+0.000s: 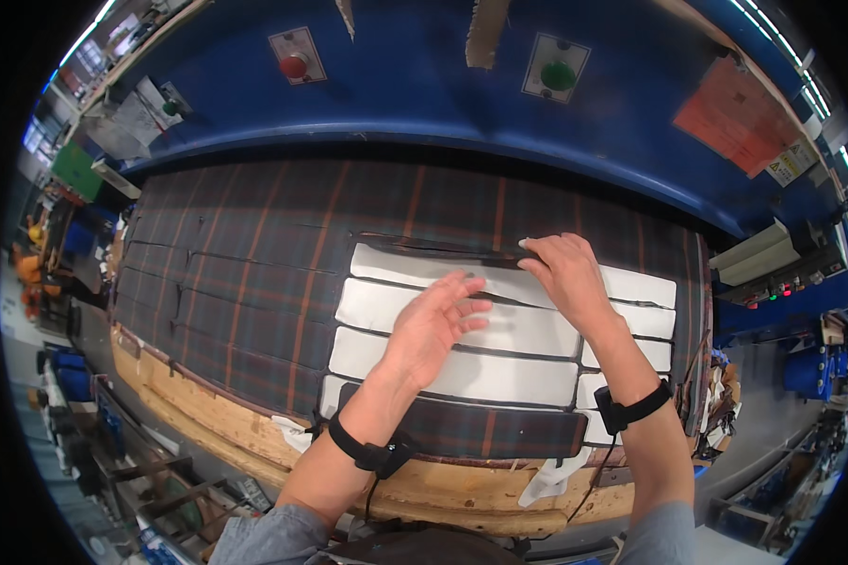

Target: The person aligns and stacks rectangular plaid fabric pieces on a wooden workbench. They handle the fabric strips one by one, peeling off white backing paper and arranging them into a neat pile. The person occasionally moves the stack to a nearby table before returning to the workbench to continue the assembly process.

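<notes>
Dark plaid fabric (283,212) is spread over the table, with cut lines running through it. Several white rectangular panels (457,369) lie in rows where cut pieces are absent. My right hand (567,280) pinches the right end of a dark plaid fabric strip (443,251), seen nearly edge-on along the top white row. Over the middle white panels hovers my left hand (432,330), palm turned inward, fingers apart and holding nothing. Close to my body, a stack of cut plaid pieces (481,430) rests across the lowest white row.
Beyond the fabric stands a blue machine beam (424,104) with a red button (293,66) and a green button (558,75). A worn wooden edge (198,400) borders the table's near side. Fabric scraps (721,400) hang at the right, and a white scrap (546,482) hangs in front.
</notes>
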{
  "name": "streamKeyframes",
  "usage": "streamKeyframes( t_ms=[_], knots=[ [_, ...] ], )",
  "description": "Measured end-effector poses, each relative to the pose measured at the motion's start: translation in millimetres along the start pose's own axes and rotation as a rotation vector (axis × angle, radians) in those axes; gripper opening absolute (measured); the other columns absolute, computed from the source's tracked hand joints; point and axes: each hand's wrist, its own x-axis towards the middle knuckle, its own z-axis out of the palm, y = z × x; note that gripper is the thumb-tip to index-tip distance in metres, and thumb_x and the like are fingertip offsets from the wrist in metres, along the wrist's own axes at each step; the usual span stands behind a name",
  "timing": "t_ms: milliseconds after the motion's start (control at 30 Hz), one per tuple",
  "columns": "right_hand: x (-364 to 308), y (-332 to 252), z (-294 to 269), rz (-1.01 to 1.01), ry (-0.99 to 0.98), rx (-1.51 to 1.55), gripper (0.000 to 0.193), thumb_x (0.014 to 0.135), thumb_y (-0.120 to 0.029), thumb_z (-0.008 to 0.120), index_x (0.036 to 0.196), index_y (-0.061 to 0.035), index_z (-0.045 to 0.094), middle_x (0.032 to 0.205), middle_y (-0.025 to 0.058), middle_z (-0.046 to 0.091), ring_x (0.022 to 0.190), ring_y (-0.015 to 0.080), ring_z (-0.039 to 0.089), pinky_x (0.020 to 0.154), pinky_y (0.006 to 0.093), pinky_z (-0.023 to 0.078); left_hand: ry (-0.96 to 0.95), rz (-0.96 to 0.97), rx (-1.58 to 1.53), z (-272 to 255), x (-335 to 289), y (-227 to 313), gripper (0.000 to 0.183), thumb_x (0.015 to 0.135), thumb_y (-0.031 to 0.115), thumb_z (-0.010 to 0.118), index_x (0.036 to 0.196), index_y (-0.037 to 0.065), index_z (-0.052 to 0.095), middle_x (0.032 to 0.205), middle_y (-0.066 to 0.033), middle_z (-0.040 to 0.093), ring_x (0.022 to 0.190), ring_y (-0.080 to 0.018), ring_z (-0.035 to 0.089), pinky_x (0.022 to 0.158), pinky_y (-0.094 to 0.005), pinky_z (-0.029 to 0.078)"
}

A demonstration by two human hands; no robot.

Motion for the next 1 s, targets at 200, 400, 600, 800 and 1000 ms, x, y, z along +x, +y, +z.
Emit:
streamKeyframes(
  t_ms=[200, 400, 600, 800, 1000],
  knots=[
    [-37, 11, -8, 0.024, -0.097, -0.204, 0.043, 0.082, -0.001, 0.064, 0.125, -0.0079, 0.063, 0.128, 0.0107, 0.058, 0.118, 0.03, 0.054, 0.106, 0.0426, 0.041, 0.158, 0.093, -0.075, -33, 20, 33, 0.032, 0.102, 0.027, 0.055, 0.112, -0.003, 0.053, 0.112, -0.0168, 0.061, 0.105, -0.0278, 0.063, 0.101, -0.0418, 0.053],
    [-50, -8, -22, 0.026, 0.047, -0.211, 0.05, 0.081, 0.006, 0.058, 0.129, -0.0099, 0.063, 0.134, 0.0131, 0.055, 0.124, 0.0344, 0.052, 0.104, 0.0432, 0.045, 0.251, 0.23, -0.015, -59, 11, 41, 0.014, 0.097, 0.013, 0.063, 0.1, 0.001, 0.057, 0.098, -0.0142, 0.063, 0.094, -0.0252, 0.065, 0.093, -0.0424, 0.057],
    [-124, -53, -60, 0.06, 0.14, -0.189, 0.049, 0.075, 0.012, 0.06, 0.12, -0.0059, 0.066, 0.131, 0.0187, 0.055, 0.12, 0.0417, 0.054, 0.1, 0.0472, 0.048, 0.237, 0.284, 0.259, -40, -91, 52, 0.007, 0.097, 0.011, 0.062, 0.098, 0.004, 0.062, 0.09, -0.0096, 0.071, 0.084, -0.021, 0.071, 0.08, -0.035, 0.06],
    [-215, -94, -53, 0.163, 0.077, -0.123, 0.047, 0.073, 0.013, 0.063, 0.115, -0.0062, 0.069, 0.128, 0.0215, 0.056, 0.12, 0.045, 0.054, 0.099, 0.0512, 0.047, 0.324, 0.26, 0.555, -86, -161, 21, 0.011, 0.098, 0.013, 0.062, 0.103, 0.003, 0.063, 0.082, -0.0058, 0.068, 0.069, -0.0176, 0.069, 0.062, -0.0278, 0.057],
    [-250, -104, -27, 0.314, 0.082, -0.112, 0.054, 0.077, 0.006, 0.067, 0.13, -0.0026, 0.059, 0.136, 0.0225, 0.049, 0.127, 0.0459, 0.045, 0.104, 0.0551, 0.039, 0.401, 0.218, 0.818, -129, -179, 1, 0.01, 0.097, 0.011, 0.065, 0.103, 0.003, 0.063, 0.076, 0.0009, 0.065, 0.055, -0.0049, 0.055, 0.05, -0.0192, 0.04]
  ],
)
